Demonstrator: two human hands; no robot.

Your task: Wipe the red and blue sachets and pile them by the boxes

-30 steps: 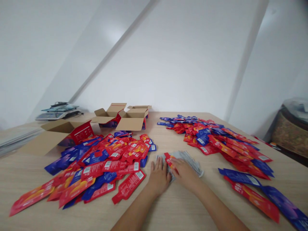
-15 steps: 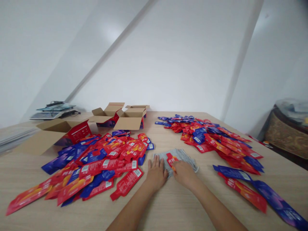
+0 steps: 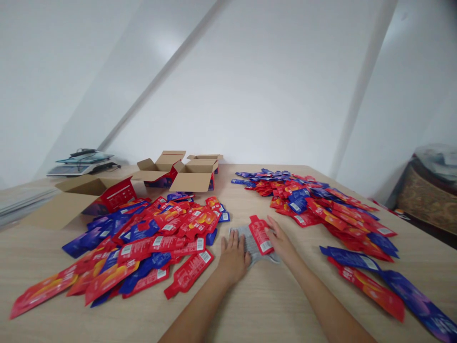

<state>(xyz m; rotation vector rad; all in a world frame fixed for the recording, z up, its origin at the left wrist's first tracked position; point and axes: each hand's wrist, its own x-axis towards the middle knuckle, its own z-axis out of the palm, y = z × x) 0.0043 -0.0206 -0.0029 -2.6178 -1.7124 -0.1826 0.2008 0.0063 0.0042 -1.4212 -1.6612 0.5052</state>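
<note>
A grey cloth (image 3: 255, 244) lies flat on the table in front of me. My left hand (image 3: 233, 257) rests on its left side, palm down with fingers stretched out. Over the cloth, a red sachet (image 3: 262, 235) with a narrow neck shows its barcode side. My right hand (image 3: 282, 243) grips this sachet by its right edge, between thumb and fingers. To the left of my left hand spreads a heap of red and blue sachets (image 3: 171, 224). A single red sachet (image 3: 189, 274) lies at that heap's near edge.
Open cardboard boxes (image 3: 191, 182) stand at the back left, with another open box (image 3: 64, 205) nearer. A second sachet pile (image 3: 321, 205) covers the right side. Loose sachets (image 3: 371, 286) lie at the near right. A flat device (image 3: 82, 164) sits far left.
The red sachet has turned from its printed front to its barcode side. My right hand has shifted to the sachet's right edge. My left hand stays on the cloth.
</note>
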